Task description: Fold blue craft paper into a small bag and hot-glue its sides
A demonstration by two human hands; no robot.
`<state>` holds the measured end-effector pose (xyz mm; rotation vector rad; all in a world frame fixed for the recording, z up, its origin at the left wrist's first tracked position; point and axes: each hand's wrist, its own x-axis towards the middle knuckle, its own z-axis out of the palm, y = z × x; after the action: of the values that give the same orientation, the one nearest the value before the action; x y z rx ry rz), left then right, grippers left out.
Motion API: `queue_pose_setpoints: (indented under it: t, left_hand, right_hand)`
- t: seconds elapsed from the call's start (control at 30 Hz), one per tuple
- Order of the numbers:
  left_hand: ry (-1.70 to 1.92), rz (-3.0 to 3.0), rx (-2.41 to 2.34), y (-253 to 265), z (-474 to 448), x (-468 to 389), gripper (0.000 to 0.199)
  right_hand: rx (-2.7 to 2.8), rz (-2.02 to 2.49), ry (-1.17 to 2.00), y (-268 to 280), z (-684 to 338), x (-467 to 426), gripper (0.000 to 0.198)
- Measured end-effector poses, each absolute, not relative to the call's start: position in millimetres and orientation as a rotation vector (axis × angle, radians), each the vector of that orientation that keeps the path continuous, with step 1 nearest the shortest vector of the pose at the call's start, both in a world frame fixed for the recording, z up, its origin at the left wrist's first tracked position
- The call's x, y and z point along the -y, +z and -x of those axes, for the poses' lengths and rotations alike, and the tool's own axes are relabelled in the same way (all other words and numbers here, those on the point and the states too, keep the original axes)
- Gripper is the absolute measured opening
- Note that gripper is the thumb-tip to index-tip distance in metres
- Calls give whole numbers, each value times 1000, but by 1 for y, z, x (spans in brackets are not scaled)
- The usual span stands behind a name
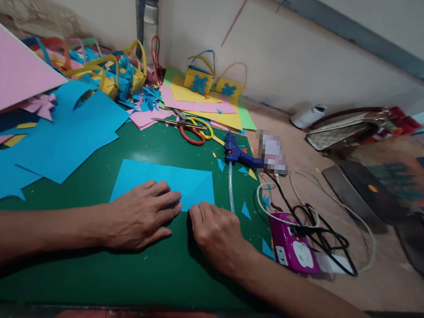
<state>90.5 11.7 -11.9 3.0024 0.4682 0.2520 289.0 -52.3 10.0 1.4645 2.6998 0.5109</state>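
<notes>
A blue sheet of paper (166, 177) lies on the green board (96, 277), its lower edge beneath my hands. Across the lower left part of that sheet rests my left hand (143, 215), palm down with the fingers stretched out. My right hand (215, 230) is curled closed at the sheet's lower right edge, knuckles up, touching or nearly touching the paper. Its fingertips are hidden, so I cannot tell what they hold, if anything. The hands are close together but apart.
Beyond the sheet lie scissors with red and yellow handles (194, 134) and a blue glue gun (234, 151). A purple power strip (293, 244) with tangled cables stands right. Larger blue sheets (70, 133) spread left. Small yellow paper bags (199, 79) stand by the wall.
</notes>
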Motion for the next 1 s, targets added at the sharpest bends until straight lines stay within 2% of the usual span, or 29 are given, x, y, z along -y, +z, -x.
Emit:
queue_pose_setpoints:
  t: [0.73, 1.0]
  left_hand:
    - [228, -2983, -460, -12, -90, -12, 36]
    - [239, -2994, -466, -13, -90, -11, 35]
  right_hand:
    - [-2491, -1486, 664, 14, -316, 65, 23]
    - [-2448, -1486, 861, 11, -299, 65, 22]
